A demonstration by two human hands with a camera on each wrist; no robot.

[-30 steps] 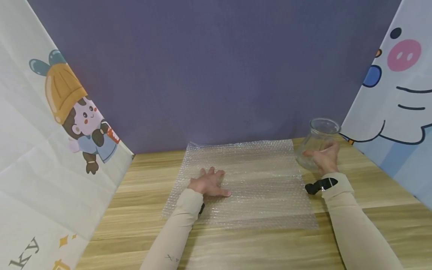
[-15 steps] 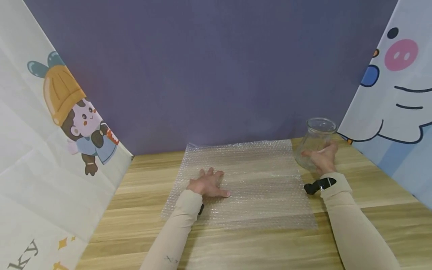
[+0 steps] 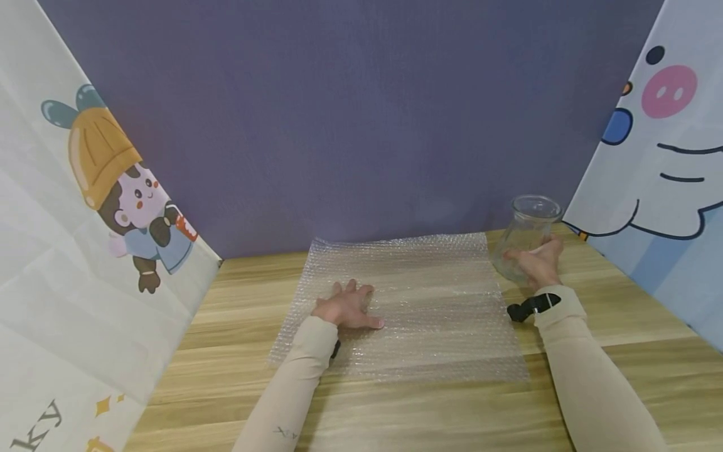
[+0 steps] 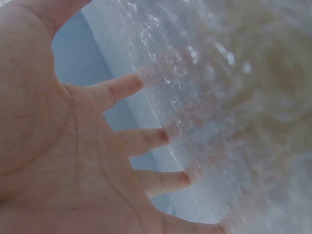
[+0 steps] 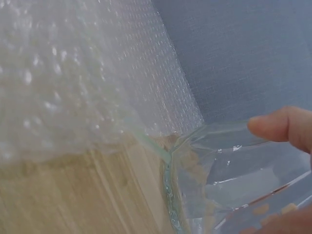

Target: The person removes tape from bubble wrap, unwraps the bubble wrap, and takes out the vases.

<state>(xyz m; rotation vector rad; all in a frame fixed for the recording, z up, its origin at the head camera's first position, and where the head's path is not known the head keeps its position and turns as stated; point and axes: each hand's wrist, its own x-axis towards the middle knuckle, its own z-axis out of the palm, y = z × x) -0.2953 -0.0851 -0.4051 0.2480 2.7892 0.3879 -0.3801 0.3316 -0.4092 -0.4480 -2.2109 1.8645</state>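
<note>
A clear sheet of bubble wrap lies spread flat on the wooden table in the head view. My left hand rests palm down on its left part, fingers spread. In the left wrist view, the fingertips meet the wrap's surface. Beside the sheet's right edge stands a clear glass vase with a wide flared rim, upright. My right hand grips its side from the right. The right wrist view shows the thumb against the faceted glass; the other fingers are mostly hidden.
The wooden table runs up to a dark blue-purple back panel. White sheets with cartoon prints, the left one and the right one, close off both sides. The vase stands near the back right corner.
</note>
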